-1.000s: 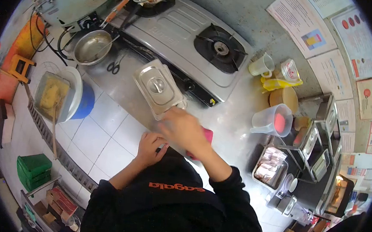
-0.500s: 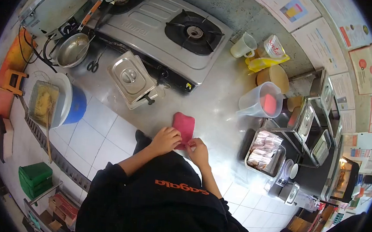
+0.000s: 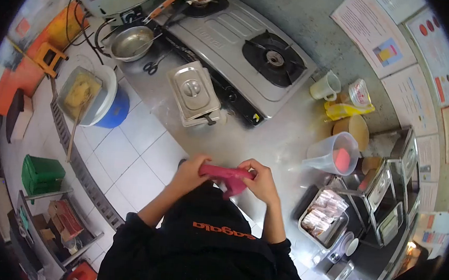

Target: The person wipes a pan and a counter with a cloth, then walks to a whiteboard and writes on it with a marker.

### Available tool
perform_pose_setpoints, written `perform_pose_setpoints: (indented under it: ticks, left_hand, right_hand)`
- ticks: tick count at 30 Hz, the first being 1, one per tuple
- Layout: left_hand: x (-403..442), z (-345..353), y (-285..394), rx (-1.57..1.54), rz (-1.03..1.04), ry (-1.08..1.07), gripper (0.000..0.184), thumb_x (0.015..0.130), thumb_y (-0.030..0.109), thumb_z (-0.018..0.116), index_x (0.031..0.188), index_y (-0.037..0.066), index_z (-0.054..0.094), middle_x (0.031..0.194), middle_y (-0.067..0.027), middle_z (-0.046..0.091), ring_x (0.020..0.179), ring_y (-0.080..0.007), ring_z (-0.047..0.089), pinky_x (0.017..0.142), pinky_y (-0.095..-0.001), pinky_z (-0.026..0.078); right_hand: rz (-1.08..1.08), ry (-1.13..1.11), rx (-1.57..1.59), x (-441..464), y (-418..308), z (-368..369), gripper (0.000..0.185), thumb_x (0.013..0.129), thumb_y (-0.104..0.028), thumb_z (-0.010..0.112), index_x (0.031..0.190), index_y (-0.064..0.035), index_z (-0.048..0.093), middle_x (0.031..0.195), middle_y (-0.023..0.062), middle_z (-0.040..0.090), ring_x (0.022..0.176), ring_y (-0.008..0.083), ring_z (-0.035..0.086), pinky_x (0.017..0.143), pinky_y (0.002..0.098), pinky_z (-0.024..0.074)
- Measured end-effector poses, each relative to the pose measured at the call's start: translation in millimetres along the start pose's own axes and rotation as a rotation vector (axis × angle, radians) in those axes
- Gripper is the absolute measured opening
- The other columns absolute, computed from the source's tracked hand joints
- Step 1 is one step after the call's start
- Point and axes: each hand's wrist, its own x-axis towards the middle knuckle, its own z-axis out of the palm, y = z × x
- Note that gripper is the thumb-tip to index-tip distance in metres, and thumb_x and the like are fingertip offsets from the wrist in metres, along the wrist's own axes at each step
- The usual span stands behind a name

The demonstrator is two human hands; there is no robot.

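A pink cloth (image 3: pixel 226 174) is stretched between both hands at the near edge of the steel counter (image 3: pixel 255 142). My left hand (image 3: pixel 191 171) grips its left end, and my right hand (image 3: pixel 261 181) pinches its right end between thumb and fingers. The middle of the cloth sags toward my black apron. Beyond my left hand, a lidded steel container (image 3: pixel 192 90) rests on the counter in front of the stove, with a small black handle sticking out at its near right corner.
A gas stove (image 3: pixel 231 41) runs along the back. Scissors (image 3: pixel 150 68) and a metal pan (image 3: pixel 132 44) lie to its left. At right are a plastic jug (image 3: pixel 333 154), a tray of packets (image 3: pixel 324 214) and a steel rack (image 3: pixel 383 182). A blue bucket (image 3: pixel 118 109) stands at left.
The pink cloth lay on the counter under both hands half a second ago; now it is lifted and held at both ends. Earlier, my right hand was at the lidded container. The camera view has shifted.
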Motion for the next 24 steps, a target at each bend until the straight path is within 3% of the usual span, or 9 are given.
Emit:
perform_pose_setpoints:
  ticks: [4, 7, 13, 14, 17, 18, 21, 23, 24]
  left_hand:
    - [-15, -58, -10, -0.002, -0.211, -0.007, 0.022, 0.061, 0.003, 0.067, 0.082, 0.004, 0.06, 0.079, -0.0103, 0.054, 0.071, -0.0278, 0.055, 0.063, -0.033, 0.045]
    - [-12, -82, -10, 0.066, -0.268, 0.172, 0.019, 0.057, 0.0, 0.066, 0.074, 0.004, 0.061, 0.078, -0.0078, 0.052, 0.074, -0.0252, 0.053, 0.062, -0.0318, 0.044]
    - [39, -91, -53, 0.303, -0.054, 0.569, 0.019, 0.055, 0.004, 0.062, 0.073, 0.007, 0.061, 0.087, -0.0089, 0.049, 0.079, -0.0266, 0.046, 0.068, -0.033, 0.038]
    - [51, -91, -55, 0.281, -0.016, 0.615, 0.021, 0.054, -0.002, 0.055, 0.073, 0.005, 0.061, 0.081, -0.0079, 0.044, 0.076, -0.0217, 0.043, 0.064, -0.0284, 0.037]
    - [76, -71, -88, -0.047, -0.043, 0.749, 0.022, 0.058, -0.002, 0.056, 0.078, 0.005, 0.061, 0.08, -0.0057, 0.042, 0.074, -0.0172, 0.043, 0.063, -0.0243, 0.036]
    - [82, -60, -94, -0.214, -0.142, 0.777, 0.018, 0.065, -0.001, 0.058, 0.082, 0.005, 0.058, 0.082, -0.0033, 0.041, 0.069, -0.0117, 0.042, 0.059, -0.0205, 0.035]
    - [90, -19, -123, -0.525, -0.524, 0.969, 0.019, 0.07, 0.002, 0.057, 0.089, 0.0, 0.056, 0.082, -0.006, 0.048, 0.071, -0.0135, 0.047, 0.064, -0.0247, 0.038]
    - [90, -22, -115, -0.777, -0.738, 0.779, 0.021, 0.071, 0.007, 0.059, 0.09, -0.002, 0.055, 0.08, -0.0063, 0.052, 0.068, -0.0144, 0.05, 0.064, -0.0266, 0.04]
    - [90, -24, -112, -0.897, -0.842, 0.672, 0.022, 0.072, 0.009, 0.059, 0.091, -0.002, 0.055, 0.079, -0.0065, 0.054, 0.067, -0.0148, 0.051, 0.064, -0.0276, 0.041]
  right_hand:
    - [0.047, -0.297, -0.419, 19, -15, -15, 0.017, 0.065, -0.003, 0.064, 0.082, 0.0001, 0.061, 0.065, 0.0138, 0.061, 0.06, 0.022, 0.059, 0.059, 0.0293, 0.0464]
    - [-0.038, -0.16, -0.445, 41, -12, -9, 0.017, 0.06, -0.005, 0.063, 0.076, -0.0003, 0.06, 0.07, 0.016, 0.058, 0.065, 0.0307, 0.057, 0.063, 0.0356, 0.0459]
    - [-0.141, 0.367, -0.678, 106, -32, 15, 0.015, 0.062, -0.003, 0.057, 0.076, -0.0045, 0.063, 0.08, 0.0138, 0.054, 0.077, 0.0309, 0.053, 0.069, 0.0377, 0.0449]
    - [-0.16, 0.414, -0.657, 117, -31, 19, 0.015, 0.062, -0.002, 0.056, 0.076, -0.0044, 0.063, 0.084, 0.014, 0.053, 0.08, 0.0308, 0.052, 0.07, 0.038, 0.0449]
    - [-0.232, 0.517, -0.494, 146, -23, 33, 0.017, 0.063, 0.001, 0.055, 0.077, -0.0041, 0.062, 0.094, 0.0148, 0.051, 0.086, 0.0307, 0.052, 0.073, 0.038, 0.0447]
    - [-0.265, 0.527, -0.373, 152, -19, 39, 0.017, 0.062, 0.002, 0.055, 0.077, -0.0038, 0.062, 0.095, 0.0154, 0.051, 0.087, 0.0306, 0.052, 0.074, 0.0377, 0.0446]
    - [-0.275, 0.629, -0.131, 172, 2, 60, 0.012, 0.066, 0.002, 0.058, 0.077, -0.0013, 0.061, 0.098, 0.0176, 0.05, 0.09, 0.0277, 0.054, 0.073, 0.033, 0.0456]
    - [-0.132, 0.737, 0.08, 176, 4, 77, 0.009, 0.069, -0.002, 0.061, 0.078, -0.0002, 0.061, 0.098, 0.0172, 0.049, 0.088, 0.0263, 0.055, 0.072, 0.0318, 0.0459]
    - [-0.132, 0.797, 0.066, 183, 26, 84, 0.015, 0.072, -0.012, 0.065, 0.077, 0.0013, 0.062, 0.088, 0.0157, 0.056, 0.076, 0.0234, 0.059, 0.066, 0.0309, 0.0471]
